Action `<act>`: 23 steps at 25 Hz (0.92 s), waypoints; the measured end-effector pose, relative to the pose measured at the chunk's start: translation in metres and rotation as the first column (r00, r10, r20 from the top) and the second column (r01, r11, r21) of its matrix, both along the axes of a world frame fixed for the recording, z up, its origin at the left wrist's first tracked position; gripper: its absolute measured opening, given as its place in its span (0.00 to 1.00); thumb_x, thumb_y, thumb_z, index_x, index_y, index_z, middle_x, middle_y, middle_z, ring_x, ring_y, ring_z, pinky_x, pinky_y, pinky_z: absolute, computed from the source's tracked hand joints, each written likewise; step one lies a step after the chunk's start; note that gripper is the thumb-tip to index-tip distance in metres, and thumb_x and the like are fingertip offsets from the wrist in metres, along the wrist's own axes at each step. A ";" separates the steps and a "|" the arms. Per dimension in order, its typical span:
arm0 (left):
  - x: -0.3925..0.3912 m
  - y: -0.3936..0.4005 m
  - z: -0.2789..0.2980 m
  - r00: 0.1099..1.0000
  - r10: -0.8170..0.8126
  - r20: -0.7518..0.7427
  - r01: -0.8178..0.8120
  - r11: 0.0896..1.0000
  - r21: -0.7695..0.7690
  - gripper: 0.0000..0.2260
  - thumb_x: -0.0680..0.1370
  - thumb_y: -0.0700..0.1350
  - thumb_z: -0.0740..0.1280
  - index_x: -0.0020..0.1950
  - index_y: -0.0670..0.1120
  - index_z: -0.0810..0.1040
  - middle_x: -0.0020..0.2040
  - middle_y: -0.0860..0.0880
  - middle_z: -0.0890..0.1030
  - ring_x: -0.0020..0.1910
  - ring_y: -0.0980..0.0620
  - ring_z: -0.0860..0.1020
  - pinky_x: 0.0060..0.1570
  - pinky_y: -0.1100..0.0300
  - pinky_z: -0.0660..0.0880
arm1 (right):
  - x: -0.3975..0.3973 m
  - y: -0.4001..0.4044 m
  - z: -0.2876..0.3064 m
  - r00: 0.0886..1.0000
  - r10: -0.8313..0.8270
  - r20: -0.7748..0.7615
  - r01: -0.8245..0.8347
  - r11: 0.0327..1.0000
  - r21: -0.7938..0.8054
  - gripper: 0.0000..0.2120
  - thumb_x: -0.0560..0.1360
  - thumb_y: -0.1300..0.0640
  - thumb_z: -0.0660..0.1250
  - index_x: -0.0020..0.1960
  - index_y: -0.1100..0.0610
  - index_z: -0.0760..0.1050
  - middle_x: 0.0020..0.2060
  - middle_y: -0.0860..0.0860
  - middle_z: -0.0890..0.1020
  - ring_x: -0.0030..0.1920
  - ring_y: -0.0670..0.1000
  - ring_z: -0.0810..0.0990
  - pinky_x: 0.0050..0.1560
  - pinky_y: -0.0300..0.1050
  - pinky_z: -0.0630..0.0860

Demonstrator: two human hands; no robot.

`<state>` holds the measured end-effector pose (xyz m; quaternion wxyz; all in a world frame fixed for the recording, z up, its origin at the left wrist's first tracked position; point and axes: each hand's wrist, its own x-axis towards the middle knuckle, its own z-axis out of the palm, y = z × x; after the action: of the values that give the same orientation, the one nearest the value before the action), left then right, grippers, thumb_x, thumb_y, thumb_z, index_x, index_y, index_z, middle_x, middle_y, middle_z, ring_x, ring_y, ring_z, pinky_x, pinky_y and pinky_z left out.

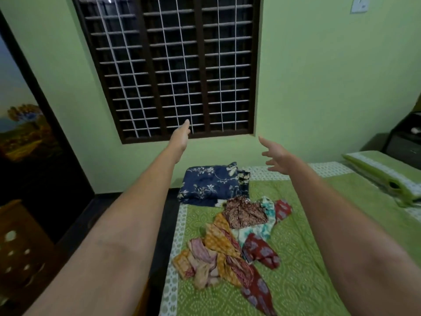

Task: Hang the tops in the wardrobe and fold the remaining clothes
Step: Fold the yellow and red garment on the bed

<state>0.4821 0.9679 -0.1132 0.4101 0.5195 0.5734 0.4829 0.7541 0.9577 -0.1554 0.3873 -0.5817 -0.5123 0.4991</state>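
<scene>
Two bare arms reach out over the bed (296, 258). Left hand (181, 136) and right hand (276, 159) hold nothing, fingers apart. Mixed-up clothes (237, 242) lie below.

Printed cloth clothes (237, 242) lie on matt quilted bedspread (303, 258).

Loose pile of patterned clothes (237, 242) lying crumpled on green bedspread, lower centre of frame: orange, pink, red, teal, brown prints overlapping. Folded navy floral cloth (209, 184) sitting flat just above pile.
</scene>
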 end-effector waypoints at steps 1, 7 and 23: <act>-0.002 0.010 -0.018 1.000 0.006 -0.021 -0.007 0.999 -0.034 0.27 0.82 0.59 0.50 0.77 0.46 0.57 0.75 0.47 0.63 0.75 0.46 0.60 0.74 0.47 0.56 | -0.003 0.006 -0.017 1.000 0.000 0.010 0.001 0.999 -0.038 0.35 0.78 0.35 0.55 0.77 0.53 0.52 0.74 0.57 0.61 0.73 0.63 0.60 0.71 0.60 0.61; -0.005 0.066 -0.195 0.972 -0.045 -0.232 -0.024 0.958 -0.286 0.25 0.82 0.54 0.57 0.76 0.42 0.62 0.75 0.45 0.63 0.72 0.45 0.64 0.70 0.54 0.62 | -0.017 0.048 -0.178 0.991 0.034 0.130 0.011 0.944 -0.331 0.29 0.80 0.41 0.57 0.74 0.58 0.61 0.68 0.57 0.71 0.66 0.61 0.70 0.64 0.57 0.70; 0.000 0.087 -0.630 0.398 -0.568 -0.720 0.031 0.793 -0.608 0.39 0.79 0.43 0.65 0.78 0.53 0.40 0.79 0.54 0.43 0.75 0.40 0.53 0.67 0.47 0.64 | -0.088 0.125 -0.557 0.887 0.281 0.366 -0.086 0.881 -0.466 0.31 0.73 0.60 0.71 0.72 0.60 0.62 0.64 0.56 0.74 0.59 0.54 0.74 0.52 0.37 0.69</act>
<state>0.4817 1.0550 -0.7437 0.2569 0.6628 0.6946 -0.1108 0.6661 1.0825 -0.7126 0.0762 -0.6951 -0.5128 0.4981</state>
